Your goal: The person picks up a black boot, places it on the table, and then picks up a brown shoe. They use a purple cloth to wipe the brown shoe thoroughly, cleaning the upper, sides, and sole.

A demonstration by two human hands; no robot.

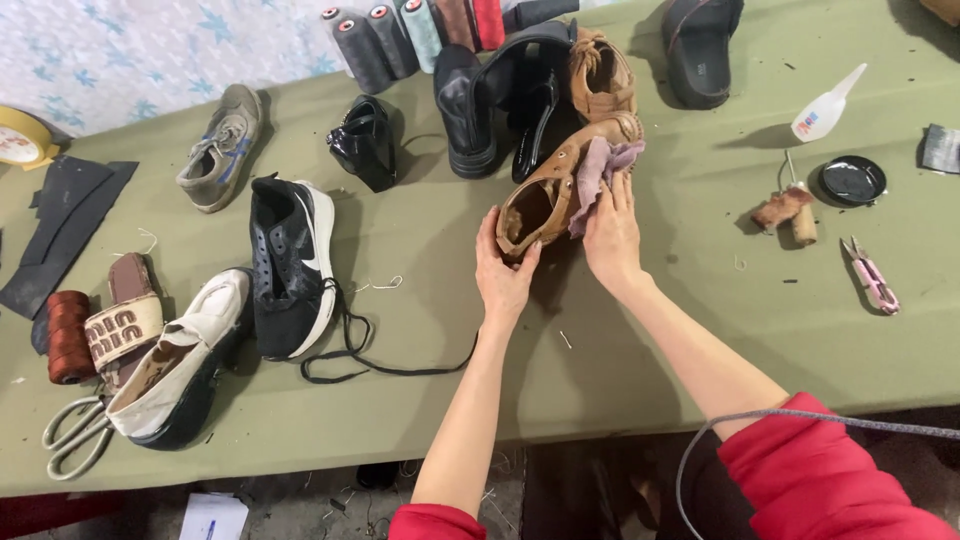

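At the left edge of your worktop (700,330), which is covered in olive cloth, sit a yellow tape roll (20,138) and dark leather pieces (60,225), with a spool of rust-brown thread (67,335) and steel scissors (72,435) nearer the front edge. Just beside them a cream high-top shoe (175,365) lies on its side, a grey sneaker (220,145) sits toward the back, and a black-and-white trainer (290,265) trails its loose black lace (370,350) toward the middle. Further along the back edge stand a glossy black shoe (365,140), thread cones (385,40) and black boots (500,95). Your left hand (503,275) cups the heel of the tan leather shoe (545,195) near the middle of the worktop, fingers curled loosely around its back, thumb on the side. Your right hand (612,235) presses a mauve cloth (600,170) flat against the shoe's upper, fingers spread and extended over the cloth. A second tan shoe (600,75) and a black sandal (700,50) lie behind. Toward the right edge you have a white glue bottle (825,105), a round black tin lid (850,180), a wooden-handled tool (795,210) and pink thread snips (872,275).
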